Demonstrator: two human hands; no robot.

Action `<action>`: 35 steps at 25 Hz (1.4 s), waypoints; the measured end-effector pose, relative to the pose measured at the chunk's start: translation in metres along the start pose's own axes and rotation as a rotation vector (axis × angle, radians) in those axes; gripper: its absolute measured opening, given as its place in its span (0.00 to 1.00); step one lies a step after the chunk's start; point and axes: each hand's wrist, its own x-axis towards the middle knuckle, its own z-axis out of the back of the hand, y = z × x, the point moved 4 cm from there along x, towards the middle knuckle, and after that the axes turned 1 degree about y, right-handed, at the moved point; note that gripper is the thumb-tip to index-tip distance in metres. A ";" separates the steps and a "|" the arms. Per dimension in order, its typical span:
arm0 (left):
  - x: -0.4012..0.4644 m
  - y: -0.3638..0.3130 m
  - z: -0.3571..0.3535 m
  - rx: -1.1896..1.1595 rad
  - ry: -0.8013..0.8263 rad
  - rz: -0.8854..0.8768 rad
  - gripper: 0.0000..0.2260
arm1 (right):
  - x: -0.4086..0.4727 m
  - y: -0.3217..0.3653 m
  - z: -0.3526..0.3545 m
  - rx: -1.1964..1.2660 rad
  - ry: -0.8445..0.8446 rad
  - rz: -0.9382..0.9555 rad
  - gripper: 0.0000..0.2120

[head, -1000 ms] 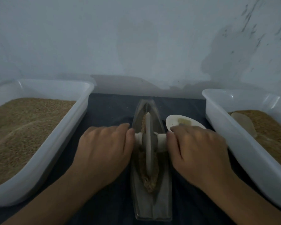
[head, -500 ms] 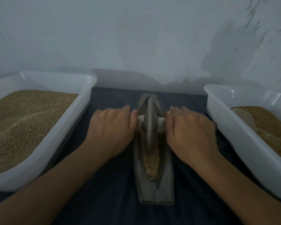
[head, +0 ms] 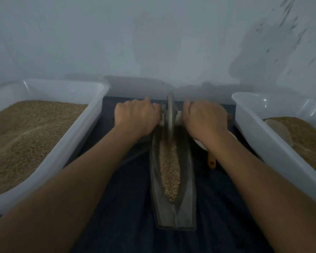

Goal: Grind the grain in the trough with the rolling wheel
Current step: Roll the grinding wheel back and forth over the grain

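Grey metal was what the trough (head: 173,207) showed, a narrow boat-shaped channel lying on the dark cloth (head: 120,216), its long axis running straight away from the person toward the wall, the pointed far end hidden behind the wheel. Tan grain (head: 169,172) filled its groove in one long tapering strip. One rolling wheel (head: 170,117) stood upright on edge at the trough's far end, its thin disc in line with the channel and its pale axle crossing it. Two hands worked it: the left hand (head: 136,118) was curled round the axle stub left of the trough, and the right hand (head: 203,119) was wrapped round the stub on the other side. Two white tubs flanked the trough, the left tub (head: 91,128) heaped with grain, the right tub (head: 259,134) holding less. Just right of the trough, one white scoop (head: 202,146) with an orange handle peeked out under the right wrist.
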 end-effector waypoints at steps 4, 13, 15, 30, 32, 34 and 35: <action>-0.088 0.008 0.013 -0.110 -0.181 -0.039 0.26 | -0.081 0.008 0.019 0.050 -0.079 0.115 0.29; -0.028 -0.004 0.003 0.098 -0.154 -0.090 0.26 | -0.031 0.000 0.001 -0.022 0.005 0.127 0.19; 0.006 0.001 0.002 -0.031 -0.086 0.079 0.26 | 0.000 -0.007 -0.009 -0.032 0.113 0.040 0.16; -0.040 0.000 0.004 -0.025 -0.177 -0.028 0.22 | -0.028 0.006 0.006 -0.016 -0.014 0.065 0.20; 0.003 0.007 -0.003 -0.115 -0.036 0.082 0.19 | 0.008 0.001 -0.005 -0.059 0.072 0.030 0.13; 0.006 0.011 -0.006 -0.154 0.003 0.068 0.13 | 0.016 0.006 -0.003 -0.088 0.071 0.052 0.13; -0.007 0.011 -0.007 -0.134 -0.005 0.022 0.11 | 0.008 0.009 0.000 -0.116 0.026 0.075 0.16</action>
